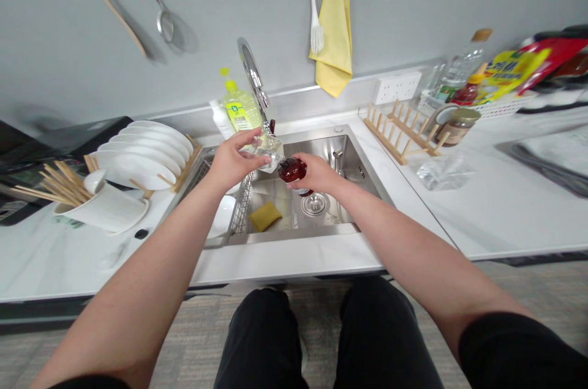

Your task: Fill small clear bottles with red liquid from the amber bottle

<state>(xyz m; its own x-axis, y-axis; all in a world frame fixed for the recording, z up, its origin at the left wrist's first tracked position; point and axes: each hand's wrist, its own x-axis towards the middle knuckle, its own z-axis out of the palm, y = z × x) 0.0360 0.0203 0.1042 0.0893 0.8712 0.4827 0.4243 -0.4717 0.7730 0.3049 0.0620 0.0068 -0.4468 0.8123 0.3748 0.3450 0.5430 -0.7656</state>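
Observation:
Over the steel sink (294, 231), my left hand (234, 159) has its fingers closed around a small clear container (270, 150), whose exact kind I cannot make out. My right hand (316, 173) grips a dark red bottle (292, 171), tilted with its top towards the clear container. The two lie very close together; whether they touch is unclear. Just behind them rises the chrome faucet (252, 73). A yellow sponge (265, 216) lies in the basin below, left of the drain (314, 204).
A wire rack (242, 208) fills the sink's left side. Plates (142, 156) and a white chopstick holder (108, 210) stand left. Yellow-capped soap (239, 104) is behind the sink. On the right are a wooden rack (404, 132), a jar (457, 127) and a clear plastic package (445, 173).

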